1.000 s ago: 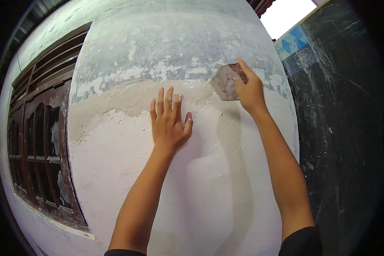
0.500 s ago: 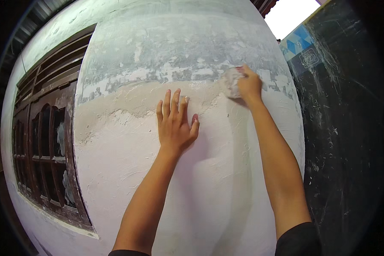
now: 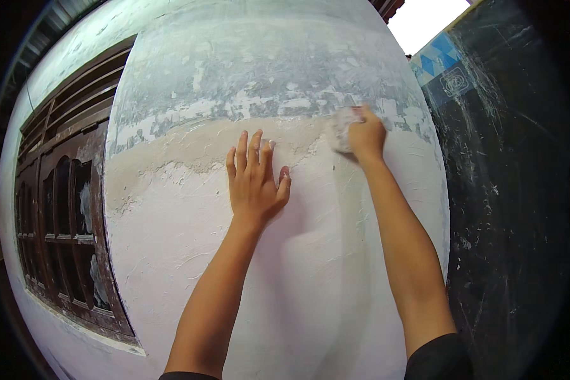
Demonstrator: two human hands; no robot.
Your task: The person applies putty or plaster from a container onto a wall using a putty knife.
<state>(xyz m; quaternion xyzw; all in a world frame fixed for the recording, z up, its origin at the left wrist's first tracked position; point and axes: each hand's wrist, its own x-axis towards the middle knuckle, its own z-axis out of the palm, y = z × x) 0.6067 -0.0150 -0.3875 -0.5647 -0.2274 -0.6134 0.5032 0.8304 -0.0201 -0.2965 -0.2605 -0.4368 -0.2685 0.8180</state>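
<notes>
My left hand point(image 3: 253, 183) is held up against the wall point(image 3: 190, 272), fingers apart and pointing upward, with white smears on the fingertips. It holds nothing and lies over the lower edge of a beige band of filler point(image 3: 190, 139). To its right, my right hand point(image 3: 367, 136) is closed round a flat, whitish, plaster-smeared tool point(image 3: 342, 130) with a reddish bit near the thumb. Motion blurs this tool, so its exact kind is unclear. It lies against the wall at the right end of the beige band.
Flaking grey and white paint point(image 3: 247, 69) covers the wall above the band. On the left is a dark wooden window point(image 3: 63, 215) with slats over it. A dark, scuffed wall point(image 3: 513, 190) with a blue-patterned patch point(image 3: 440, 60) stands close on the right.
My right hand has moved slightly down the wall with the whitish tool. My left hand keeps about the same place on the wall; the whole view has shifted a little.
</notes>
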